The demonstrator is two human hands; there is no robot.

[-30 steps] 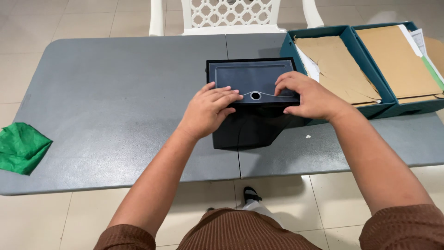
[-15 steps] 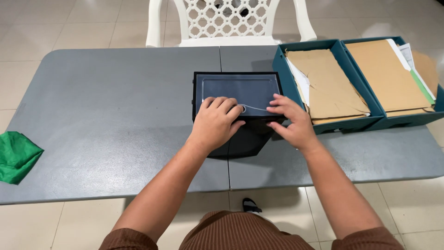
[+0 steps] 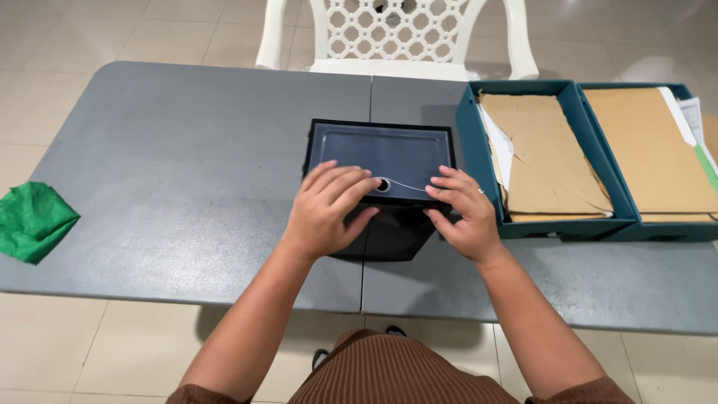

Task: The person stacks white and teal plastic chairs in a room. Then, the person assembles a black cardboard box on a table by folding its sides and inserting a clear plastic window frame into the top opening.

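Observation:
A black box [image 3: 380,153] with a clear bluish lid stands on the grey table [image 3: 172,172] in front of me. A small round ring with a thin white cord sits at the lid's near edge [image 3: 383,184]. My left hand [image 3: 327,211] lies flat on the near left part of the box, fingers spread beside the ring. My right hand [image 3: 462,213] grips the near right corner, fingertips on the lid by the cord.
Two teal trays [image 3: 479,161] holding brown folders and papers stand at the right. A green cloth [image 3: 31,221] lies at the table's left edge. A white plastic chair [image 3: 396,37] stands behind the table.
My right hand slid from the top of the box toward its near right corner. The left hand stayed on the near left part, and the view shifted slightly.

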